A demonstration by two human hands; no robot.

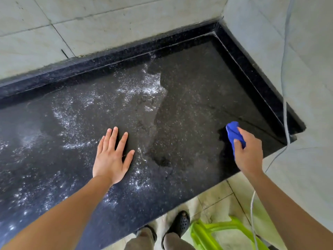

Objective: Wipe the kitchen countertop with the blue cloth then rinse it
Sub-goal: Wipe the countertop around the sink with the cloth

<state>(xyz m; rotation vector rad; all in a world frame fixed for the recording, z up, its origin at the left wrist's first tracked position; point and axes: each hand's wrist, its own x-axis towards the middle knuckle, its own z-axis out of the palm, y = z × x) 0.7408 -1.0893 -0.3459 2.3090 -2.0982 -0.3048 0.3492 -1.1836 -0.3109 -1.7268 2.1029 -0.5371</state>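
A black speckled stone countertop (189, 91) fills most of the view, wet and glistening on its left and middle, duller on the right. My right hand (249, 153) grips the bunched blue cloth (234, 133) near the counter's right front corner, with the cloth's tip down at the surface. My left hand (110, 157) lies flat on the wet middle of the counter, palm down and fingers spread.
Pale tiled walls (90, 27) close off the back and right. A grey cable (284, 105) hangs down the right wall past the counter's corner. Below the front edge are my feet in black clogs (180, 222) and a green plastic stool (212, 231).
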